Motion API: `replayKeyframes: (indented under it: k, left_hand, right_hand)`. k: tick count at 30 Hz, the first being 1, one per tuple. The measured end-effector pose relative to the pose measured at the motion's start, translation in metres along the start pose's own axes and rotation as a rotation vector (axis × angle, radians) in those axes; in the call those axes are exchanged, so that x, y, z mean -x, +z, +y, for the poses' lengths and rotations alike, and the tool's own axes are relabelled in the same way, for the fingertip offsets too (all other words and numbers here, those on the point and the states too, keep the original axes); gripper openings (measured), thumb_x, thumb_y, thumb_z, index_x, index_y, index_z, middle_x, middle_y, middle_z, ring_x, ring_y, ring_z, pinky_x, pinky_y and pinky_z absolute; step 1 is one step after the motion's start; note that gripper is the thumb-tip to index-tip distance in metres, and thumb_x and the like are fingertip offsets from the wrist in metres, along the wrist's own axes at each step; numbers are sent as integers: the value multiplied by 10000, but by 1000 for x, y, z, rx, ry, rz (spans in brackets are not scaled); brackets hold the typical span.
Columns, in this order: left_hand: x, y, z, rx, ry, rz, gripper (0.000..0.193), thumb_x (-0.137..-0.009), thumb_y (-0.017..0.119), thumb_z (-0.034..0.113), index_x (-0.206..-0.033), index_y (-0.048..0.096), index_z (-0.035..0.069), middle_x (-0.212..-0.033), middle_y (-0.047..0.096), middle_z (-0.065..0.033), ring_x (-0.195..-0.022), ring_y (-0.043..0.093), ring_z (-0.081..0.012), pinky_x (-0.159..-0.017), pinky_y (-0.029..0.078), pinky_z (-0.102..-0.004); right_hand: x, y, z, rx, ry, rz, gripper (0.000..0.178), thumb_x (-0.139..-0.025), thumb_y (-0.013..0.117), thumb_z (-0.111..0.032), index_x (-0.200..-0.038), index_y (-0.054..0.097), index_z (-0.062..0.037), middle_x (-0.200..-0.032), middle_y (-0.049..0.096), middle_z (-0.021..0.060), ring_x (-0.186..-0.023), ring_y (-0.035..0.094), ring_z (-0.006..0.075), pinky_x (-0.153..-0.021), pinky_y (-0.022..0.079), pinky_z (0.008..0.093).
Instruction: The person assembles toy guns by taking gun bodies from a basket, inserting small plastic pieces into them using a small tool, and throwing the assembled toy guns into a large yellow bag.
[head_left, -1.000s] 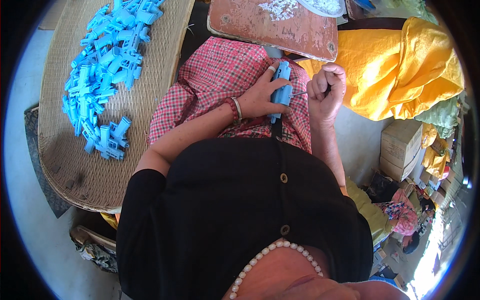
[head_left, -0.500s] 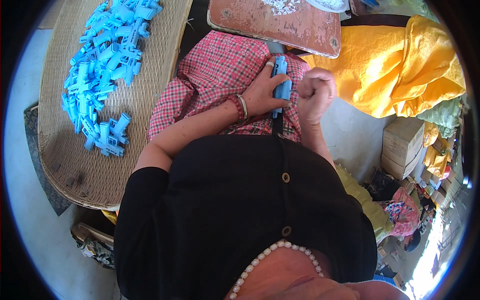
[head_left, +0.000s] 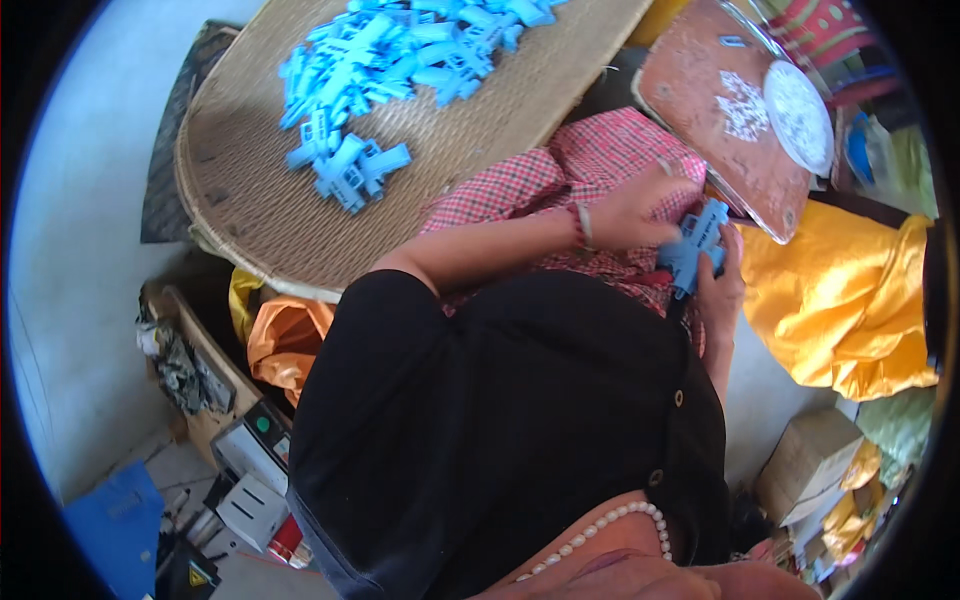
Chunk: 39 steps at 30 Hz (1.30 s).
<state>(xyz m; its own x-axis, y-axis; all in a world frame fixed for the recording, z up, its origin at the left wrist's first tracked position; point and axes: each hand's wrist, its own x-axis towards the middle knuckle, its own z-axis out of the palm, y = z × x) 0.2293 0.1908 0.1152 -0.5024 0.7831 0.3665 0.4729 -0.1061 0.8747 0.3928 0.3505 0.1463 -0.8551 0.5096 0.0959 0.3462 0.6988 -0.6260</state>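
Observation:
My right hand (head_left: 722, 290) is closed around a light-blue plastic toy pistol (head_left: 700, 240), its fingers and thumb along the near side, above my lap. Dark printed marks show on the toy's upper face. At its left is my left hand (head_left: 645, 210), somewhat blurred, with fingers apart and the thumb close to the toy; I cannot tell whether they touch. A red checked cloth (head_left: 520, 195) covers my lap beneath both hands. Farther left, a heap of similar blue toy pistols (head_left: 400, 60) lies on a large woven tray (head_left: 240, 190).
Beyond my hands a worn reddish board (head_left: 690, 100) carries small white pieces (head_left: 742, 105) and a round white dish (head_left: 800, 118). Yellow cloth (head_left: 830, 300) spreads at the right, with a cardboard box (head_left: 810, 465) below it. A grey-white machine (head_left: 255, 450) stands at lower left.
The view has swung left, shifting the scene right. My right hand, a closed fist beside the toy pistol before, now holds it. My left hand has come off the toy.

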Motion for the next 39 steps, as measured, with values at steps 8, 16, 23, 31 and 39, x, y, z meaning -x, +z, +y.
replayKeyframes:
  k: [8,16,23,31,39]
  left_hand:
    - [215,-277,-135,-1480,-866,-81,497,-760,596,120,-1245,507,60,-1268,495,-192,-1176,441,-368,-1023,309,-430]
    - [309,-329,-154,-1387,-1465,215,933,-710,655,422,-1439,156,122,-1368,393,-211,-1220,441,-342,-970,390,-473]
    - [238,-274,-138,-916,-959,39,737,-635,653,42,-1313,364,11,-1173,561,-218,-1116,526,-370,-945,425,-425]
    - [90,-243,-93,-733,-506,374,535,-787,542,57,-1298,411,-28,-1181,566,-212,-1085,568,-314,-915,445,-366]
    - [-42,-63,15,302,-341,107,437,-816,583,31,-1240,484,64,-1067,547,-58,-932,542,-127,-792,481,-280]
  right_hand:
    - [22,-121,25,-663,364,535,413,-877,536,-168,-1274,472,-73,-799,556,13,-687,576,85,-568,469,198]
    - [13,-305,114,-374,70,1398,440,-878,574,-184,-1246,408,-8,-968,557,91,-620,482,79,-436,328,193]
    - [-95,-334,129,-124,177,1053,418,-819,599,-235,-1170,545,-16,-709,602,38,-482,428,59,-429,341,217]
    - [-142,-66,117,-126,25,172,184,-809,600,-110,-985,637,-71,-820,649,129,-758,632,160,-703,485,276]
    - [-203,46,86,34,-41,61,193,-804,607,-258,-934,637,-118,-918,657,143,-864,623,333,-763,490,408]
